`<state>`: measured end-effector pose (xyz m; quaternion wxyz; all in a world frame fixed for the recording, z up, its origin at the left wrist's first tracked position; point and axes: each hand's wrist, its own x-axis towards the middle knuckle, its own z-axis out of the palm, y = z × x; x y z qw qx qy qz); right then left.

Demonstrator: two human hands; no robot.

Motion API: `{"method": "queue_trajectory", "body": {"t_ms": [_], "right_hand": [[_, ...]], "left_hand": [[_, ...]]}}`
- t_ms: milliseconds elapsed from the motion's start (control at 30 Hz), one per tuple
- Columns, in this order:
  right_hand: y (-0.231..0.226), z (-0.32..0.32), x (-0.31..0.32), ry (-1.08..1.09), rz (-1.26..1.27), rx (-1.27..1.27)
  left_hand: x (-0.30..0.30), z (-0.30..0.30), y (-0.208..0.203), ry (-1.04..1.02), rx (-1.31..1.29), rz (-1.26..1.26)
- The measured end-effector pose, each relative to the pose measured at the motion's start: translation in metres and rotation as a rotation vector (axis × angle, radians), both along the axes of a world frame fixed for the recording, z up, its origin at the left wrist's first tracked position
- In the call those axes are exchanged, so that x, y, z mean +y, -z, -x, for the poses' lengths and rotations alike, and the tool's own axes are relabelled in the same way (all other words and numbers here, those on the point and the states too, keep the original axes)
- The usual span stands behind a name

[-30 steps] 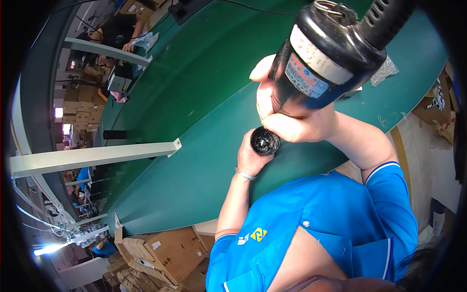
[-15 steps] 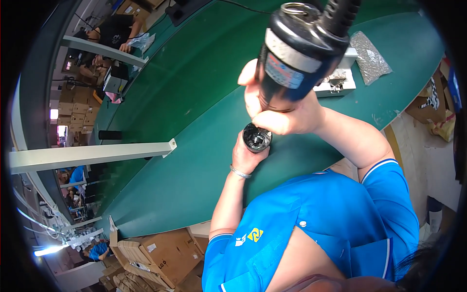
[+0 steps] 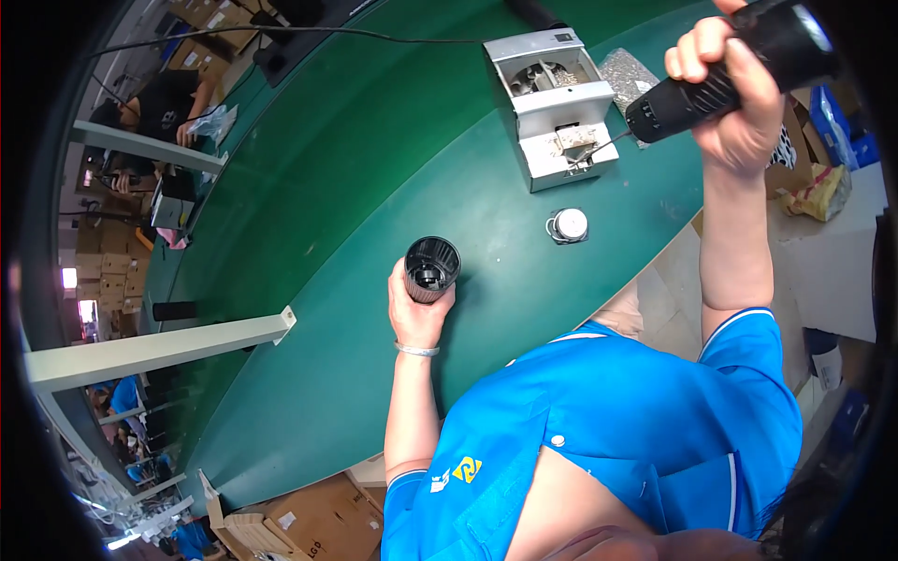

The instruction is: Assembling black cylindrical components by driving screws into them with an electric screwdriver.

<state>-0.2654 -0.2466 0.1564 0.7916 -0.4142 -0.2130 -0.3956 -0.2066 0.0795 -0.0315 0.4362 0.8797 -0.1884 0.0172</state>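
My left hand [image 3: 418, 313] is wrapped round a black cylindrical housing [image 3: 433, 269] with a ribbed side, held on the table with its open end up; a dark round part shows inside. My right hand [image 3: 744, 103], raised at the upper right, grips a black electric screwdriver [image 3: 683, 101]. The screwdriver is tilted, and its thin bit points down and left to the front of a grey screw feeder [image 3: 564, 110]. The bit's tip appears at the feeder's outlet; whether a screw sits on it is too small to tell.
A small white round part [image 3: 571, 223] on a dark square base lies on the green table [image 3: 374, 271] between my hands. Behind the feeder is a clear bag of screws [image 3: 627, 77]. A pale metal post [image 3: 168, 348] stands at left. Another person [image 3: 173, 107] works at the far left.
My right hand has carried the screwdriver from over the housing up and right to the screw feeder. My left hand still holds the housing, slightly further left and lower in view.
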Motion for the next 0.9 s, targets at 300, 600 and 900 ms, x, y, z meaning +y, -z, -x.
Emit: {"method": "queue_trajectory", "body": {"t_ms": [300, 600, 900], "right_hand": [[0.035, -0.026, -0.039, 0.167, 0.177, 0.217], [0.047, -0.028, -0.046, -0.065, 0.025, 0.360], [-0.001, 0.017, 0.026, -0.192, 0.145, 0.133]], "left_hand": [[-0.004, 0.004, 0.003, 0.033, -0.103, -0.018], [-0.001, 0.010, 0.022, 0.067, -0.193, 0.192], [-0.009, 0.019, 0.021, 0.050, -0.317, 0.069]]}}
